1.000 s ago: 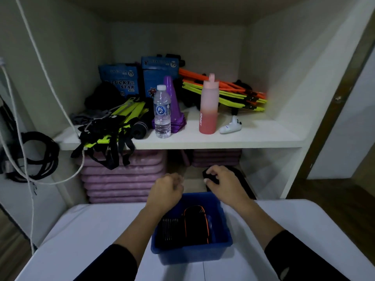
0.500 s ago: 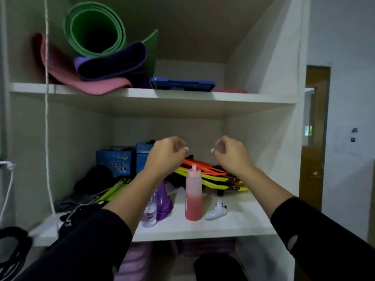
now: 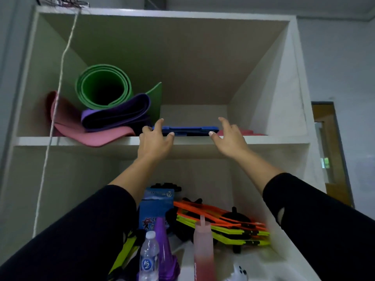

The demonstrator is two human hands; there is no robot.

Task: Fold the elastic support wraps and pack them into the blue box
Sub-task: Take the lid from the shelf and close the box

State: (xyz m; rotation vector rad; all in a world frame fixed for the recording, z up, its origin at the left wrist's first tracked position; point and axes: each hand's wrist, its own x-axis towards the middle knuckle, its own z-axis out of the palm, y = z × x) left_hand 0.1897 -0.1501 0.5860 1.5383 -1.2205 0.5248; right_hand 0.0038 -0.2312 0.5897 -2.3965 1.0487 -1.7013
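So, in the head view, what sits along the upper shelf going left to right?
Pink mat → green rolled mat → left hand → flat blue item → right hand → red item at the far right.

Both arms reached upward; left hand (image 3: 155, 141) and right hand (image 3: 230, 139) spread open, fingers extended, well apart.

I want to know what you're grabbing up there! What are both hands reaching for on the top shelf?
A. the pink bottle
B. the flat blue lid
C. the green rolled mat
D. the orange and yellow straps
B: the left hand and right hand sit at either end of the flat blue lid on the top shelf.
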